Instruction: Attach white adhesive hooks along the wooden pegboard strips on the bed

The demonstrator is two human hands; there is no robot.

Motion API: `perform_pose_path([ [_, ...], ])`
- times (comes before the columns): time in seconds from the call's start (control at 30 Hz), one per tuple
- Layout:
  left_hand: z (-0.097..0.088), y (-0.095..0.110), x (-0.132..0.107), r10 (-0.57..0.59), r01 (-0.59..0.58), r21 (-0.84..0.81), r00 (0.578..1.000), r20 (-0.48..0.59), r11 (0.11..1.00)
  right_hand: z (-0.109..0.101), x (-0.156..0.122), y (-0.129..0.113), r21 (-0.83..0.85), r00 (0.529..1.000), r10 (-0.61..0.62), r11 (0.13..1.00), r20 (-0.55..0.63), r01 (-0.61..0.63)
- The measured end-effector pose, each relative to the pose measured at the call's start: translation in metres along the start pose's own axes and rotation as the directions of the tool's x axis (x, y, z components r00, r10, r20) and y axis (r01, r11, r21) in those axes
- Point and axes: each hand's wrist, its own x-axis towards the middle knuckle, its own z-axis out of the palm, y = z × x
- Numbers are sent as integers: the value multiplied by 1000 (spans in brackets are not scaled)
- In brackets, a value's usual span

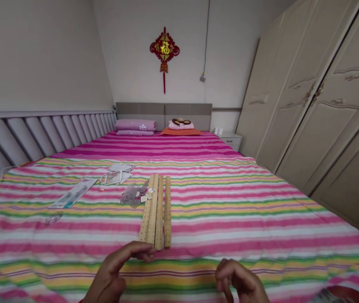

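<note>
Several long wooden strips with rows of small holes lie side by side on the striped bedspread; one perforated strip (167,212) is a little apart at the right. My left hand (113,269) is at their near ends, fingers stretched out and thumb apart, holding nothing. Whether its fingertips touch the wood I cannot tell. Off to the right, above the bedspread (217,223), my right hand (241,277) hovers with loosely bent fingers and nothing visible in it. Against the strips' left side rests a clear plastic bag (133,195) of small parts.
Left of the strips lie a long flat package (75,193), a pile of white and clear packaging (116,174) and a small thin wire-like item (54,218). Folded bedding (135,125) is by the headboard (141,110). A metal rail (40,130) borders the left; a wardrobe (312,97) stands right.
</note>
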Motion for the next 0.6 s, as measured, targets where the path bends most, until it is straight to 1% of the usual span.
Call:
perform_pose_path([
  [0.03,-1,8,6,22,-25,-56,998,-53,998,2,7,-15,27,997,-78,997,-15,79],
  [0.07,-2,15,11,27,-37,-99,995,-101,994,4,13,-29,36,988,-145,988,-57,147],
  [0.13,-3,27,22,-27,1,-129,980,-199,992,10,26,-51,14,969,-216,976,-124,219],
  [0.2,-2,34,32,-129,106,-91,942,-308,990,14,39,-65,0,948,-209,977,-241,215],
  [0.27,2,36,39,-211,216,-33,891,-401,976,17,53,-68,11,932,-166,984,-322,179],
  [0.33,6,29,43,-259,290,2,858,-443,957,18,65,-60,62,931,-63,994,-360,91],
  [0.43,12,8,43,-319,355,4,846,-427,935,18,74,-37,140,926,110,988,-361,-63],
  [0.53,16,-12,36,-389,422,-10,827,-406,907,18,74,-11,177,902,228,969,-366,-173],
  [0.6,18,-20,30,-419,455,-4,817,-397,891,19,71,1,202,888,287,953,-359,-227],
])
